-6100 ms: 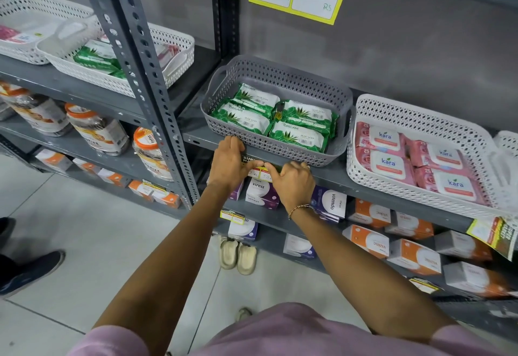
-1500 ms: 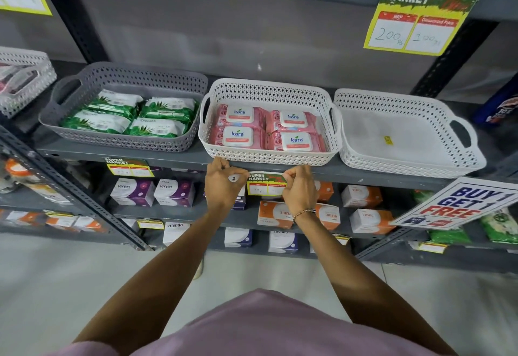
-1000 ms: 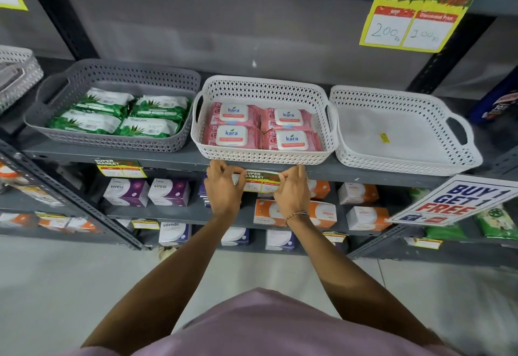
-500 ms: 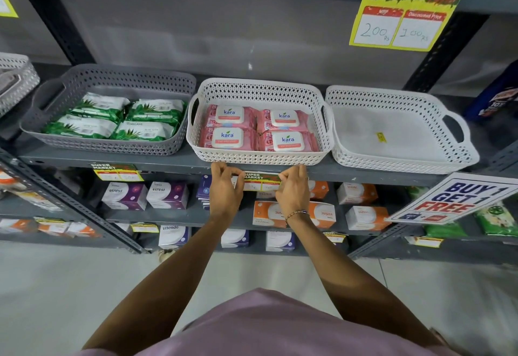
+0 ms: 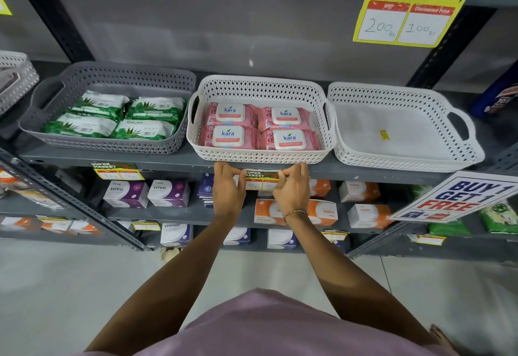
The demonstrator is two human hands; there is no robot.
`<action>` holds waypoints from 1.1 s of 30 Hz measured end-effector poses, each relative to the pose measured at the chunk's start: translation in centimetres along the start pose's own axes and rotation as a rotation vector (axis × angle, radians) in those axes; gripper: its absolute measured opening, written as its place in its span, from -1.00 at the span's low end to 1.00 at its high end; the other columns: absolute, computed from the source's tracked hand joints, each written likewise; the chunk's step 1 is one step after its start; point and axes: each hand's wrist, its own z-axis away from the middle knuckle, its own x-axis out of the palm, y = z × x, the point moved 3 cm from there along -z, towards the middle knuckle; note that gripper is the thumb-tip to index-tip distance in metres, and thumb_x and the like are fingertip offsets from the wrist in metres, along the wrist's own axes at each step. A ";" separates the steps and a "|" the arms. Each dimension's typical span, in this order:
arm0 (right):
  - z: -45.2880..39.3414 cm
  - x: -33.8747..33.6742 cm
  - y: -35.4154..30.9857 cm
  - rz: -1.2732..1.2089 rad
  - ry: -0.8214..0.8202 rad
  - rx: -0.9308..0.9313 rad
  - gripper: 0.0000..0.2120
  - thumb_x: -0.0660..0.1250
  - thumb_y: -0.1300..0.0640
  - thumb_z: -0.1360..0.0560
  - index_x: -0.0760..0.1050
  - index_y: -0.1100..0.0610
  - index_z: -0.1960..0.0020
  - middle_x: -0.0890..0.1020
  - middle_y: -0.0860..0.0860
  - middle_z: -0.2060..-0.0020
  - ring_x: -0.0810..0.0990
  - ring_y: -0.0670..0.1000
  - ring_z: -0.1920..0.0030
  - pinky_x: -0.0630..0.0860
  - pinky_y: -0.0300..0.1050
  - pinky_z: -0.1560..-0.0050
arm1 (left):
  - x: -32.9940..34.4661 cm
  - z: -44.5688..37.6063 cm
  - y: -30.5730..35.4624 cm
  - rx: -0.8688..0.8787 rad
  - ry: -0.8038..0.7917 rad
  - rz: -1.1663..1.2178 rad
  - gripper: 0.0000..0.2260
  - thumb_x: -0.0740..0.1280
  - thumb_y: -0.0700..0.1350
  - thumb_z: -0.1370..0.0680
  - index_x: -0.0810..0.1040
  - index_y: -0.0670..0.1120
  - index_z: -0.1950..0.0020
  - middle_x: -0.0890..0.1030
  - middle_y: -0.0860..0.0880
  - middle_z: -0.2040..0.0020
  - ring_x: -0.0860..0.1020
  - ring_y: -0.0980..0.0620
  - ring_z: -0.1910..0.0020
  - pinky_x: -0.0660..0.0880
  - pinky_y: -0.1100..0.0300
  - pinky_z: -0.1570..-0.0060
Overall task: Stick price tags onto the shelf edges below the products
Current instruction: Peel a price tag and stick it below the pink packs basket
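Note:
A small yellow, red and green price tag lies against the grey shelf edge, just below the white basket of pink Kara wipe packs. My left hand pinches the tag's left end and my right hand pinches its right end, fingertips pressed at the shelf lip. A second price tag sits stuck on the same edge under the grey basket of green wipe packs.
A white basket with only a small yellow sticker stands at the right. A "Buy 1 Get 1 Free" sign juts out at the right. A large price card hangs above. Lower shelves hold purple and orange boxes.
Since six seconds ago I moved from the grey basket's tag, now stuck there, to the Kara basket. Over the last second both hands stay at the new tag's ends, barely shifting.

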 end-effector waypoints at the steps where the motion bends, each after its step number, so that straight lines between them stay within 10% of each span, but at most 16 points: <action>1: 0.0 0.0 0.2 -0.020 0.017 0.011 -0.84 0.32 0.23 -0.50 0.38 0.26 0.19 0.49 0.18 0.12 0.49 0.12 0.21 0.36 -0.15 0.36 | 0.0 0.1 0.1 -0.013 -0.001 0.007 -0.84 0.31 -0.14 -0.55 0.45 -0.22 0.12 0.43 -0.17 -0.10 0.47 -0.06 -0.02 0.43 0.15 0.06; 18: 0.0 1.1 0.6 -0.044 0.038 -0.034 -0.46 0.50 -0.06 -0.34 0.18 0.12 0.00 0.43 0.22 0.09 0.47 0.17 0.15 0.50 0.00 0.27 | 1.2 -0.8 0.2 0.092 0.019 -0.381 -0.55 0.39 0.21 -0.40 0.41 -0.19 0.21 0.44 -0.17 0.17 0.42 -0.17 0.17 0.41 -0.08 0.09; 33: -0.6 1.2 1.3 -0.178 0.027 0.108 -0.67 0.43 0.23 -0.44 0.25 0.22 0.07 0.39 0.10 0.23 0.40 0.05 0.23 0.32 -0.14 0.29 | 0.4 -1.3 -0.5 0.129 0.016 -0.266 -0.72 0.46 -0.09 -0.43 0.40 -0.16 0.30 0.45 -0.13 0.26 0.39 -0.09 0.29 0.35 0.06 0.20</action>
